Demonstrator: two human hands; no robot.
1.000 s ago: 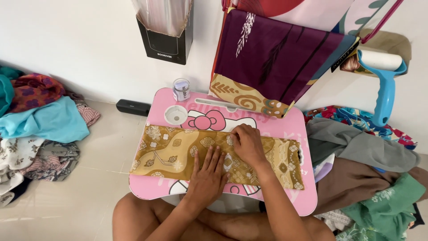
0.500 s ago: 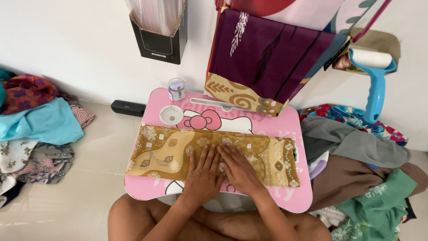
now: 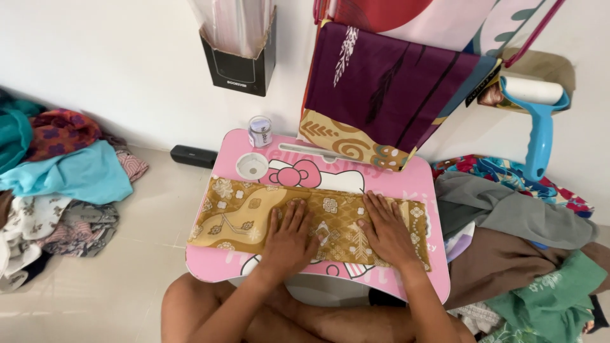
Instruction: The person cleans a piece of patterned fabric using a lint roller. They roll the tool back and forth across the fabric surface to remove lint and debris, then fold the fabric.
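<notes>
Pressing flat on a folded mustard-gold patterned cloth (image 3: 279,219), the left hand (image 3: 289,240) and right hand (image 3: 386,230) lie open, palms down, gripping nothing. The cloth lies across a pink cartoon-printed lap table (image 3: 419,181). This looks like smoothing a fold; the next move likely calls for even pressure outward. The table's round cup recess (image 3: 252,166) appears empty; a small white jar (image 3: 260,131) stands behind it, contents hidden.
</notes>
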